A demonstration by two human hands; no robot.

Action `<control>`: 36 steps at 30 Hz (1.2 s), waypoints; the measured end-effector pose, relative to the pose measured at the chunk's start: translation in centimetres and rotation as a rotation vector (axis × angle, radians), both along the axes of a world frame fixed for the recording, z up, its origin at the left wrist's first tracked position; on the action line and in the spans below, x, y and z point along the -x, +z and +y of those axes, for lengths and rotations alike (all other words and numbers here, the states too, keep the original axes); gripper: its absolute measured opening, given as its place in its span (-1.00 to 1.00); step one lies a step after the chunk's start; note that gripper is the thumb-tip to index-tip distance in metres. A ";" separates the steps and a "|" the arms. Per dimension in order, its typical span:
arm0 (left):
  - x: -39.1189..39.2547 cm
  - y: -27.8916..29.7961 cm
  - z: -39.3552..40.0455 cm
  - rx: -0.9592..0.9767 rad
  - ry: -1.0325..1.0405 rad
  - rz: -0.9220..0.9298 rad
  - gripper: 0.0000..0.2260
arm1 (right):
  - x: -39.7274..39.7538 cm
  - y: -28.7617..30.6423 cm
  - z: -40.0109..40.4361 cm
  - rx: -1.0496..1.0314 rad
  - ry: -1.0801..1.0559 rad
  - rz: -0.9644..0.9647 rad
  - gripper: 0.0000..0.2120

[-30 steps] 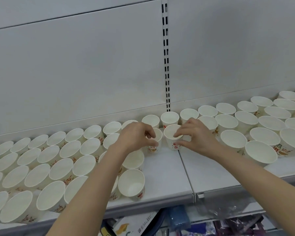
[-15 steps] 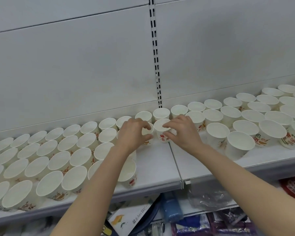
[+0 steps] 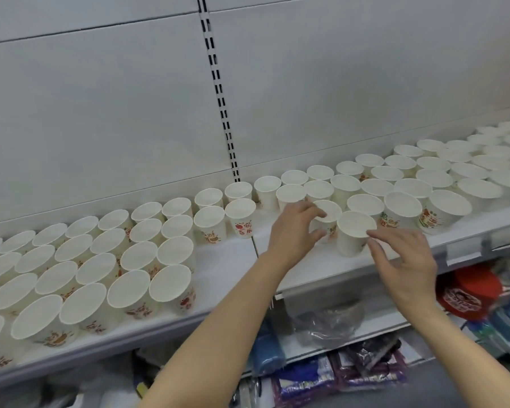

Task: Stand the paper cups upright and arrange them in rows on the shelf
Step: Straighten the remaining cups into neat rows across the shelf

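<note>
White shelf (image 3: 227, 269) against a grey wall (image 3: 100, 113), full of cups. Left hand (image 3: 292, 231) holds one cup (image 3: 329, 214); right hand (image 3: 407, 263) is open, holding nothing.

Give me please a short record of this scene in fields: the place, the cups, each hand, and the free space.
place: white shelf with a slotted back panel
cups: many paper cups, all upright, in rows left and right
left hand: fingers curled round one cup
right hand: fingers spread beside the front cup, grip unclear
free space: bare shelf between the two groups
</note>
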State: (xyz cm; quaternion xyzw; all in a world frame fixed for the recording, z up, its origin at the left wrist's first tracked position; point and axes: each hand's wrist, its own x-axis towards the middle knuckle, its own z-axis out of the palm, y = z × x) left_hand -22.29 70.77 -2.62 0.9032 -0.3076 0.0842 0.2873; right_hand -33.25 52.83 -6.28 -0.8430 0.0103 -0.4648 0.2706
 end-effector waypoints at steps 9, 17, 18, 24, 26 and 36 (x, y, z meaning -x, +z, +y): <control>0.4 0.9 2.9 -0.068 0.125 -0.012 -0.90 | 0.2 -1.3 -2.4 0.104 0.072 0.132 -0.63; 1.9 1.9 11.0 0.019 0.234 0.049 -0.92 | -2.8 -1.2 -1.6 0.194 0.089 0.122 -0.70; 2.1 2.2 11.9 -0.002 0.247 0.057 -0.92 | -2.9 -1.1 -1.3 0.195 0.070 0.110 -0.71; 2.9 3.3 16.9 -0.169 0.317 0.073 -0.94 | -3.1 0.5 5.2 0.137 0.148 0.054 -0.77; 3.0 3.4 17.5 -0.240 0.337 0.076 -0.93 | -4.0 0.3 8.6 0.157 0.246 0.031 -0.81; 2.7 2.9 18.0 -0.234 0.242 0.049 -0.76 | -7.4 -1.1 15.5 0.119 0.303 0.140 -0.81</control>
